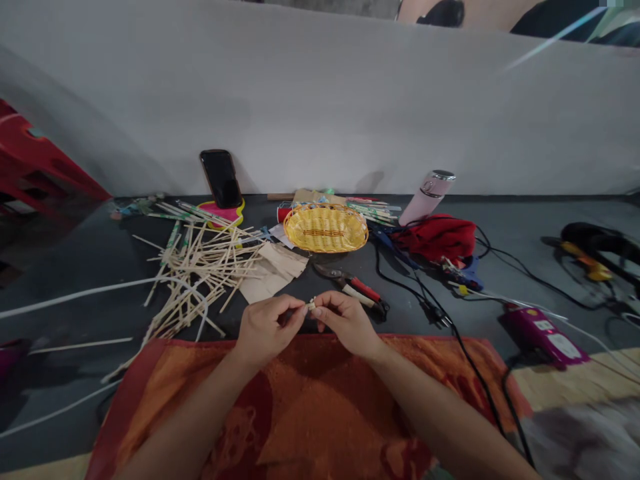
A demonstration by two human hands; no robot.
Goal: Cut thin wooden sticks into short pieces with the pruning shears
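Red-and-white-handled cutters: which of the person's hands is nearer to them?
Right. The right hand is just on the near side of the cutters; the left hand is farther away, off to their left.

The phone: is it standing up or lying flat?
Standing up, tilted a little: the phone rises tall, its dark front facing the camera.

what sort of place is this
Probably a makeshift craft workspace, though I can't tell whether at home or a workshop: a loose heap of thin pale sticks, cutters with red and white handles, and a yellow woven basket suggest it.
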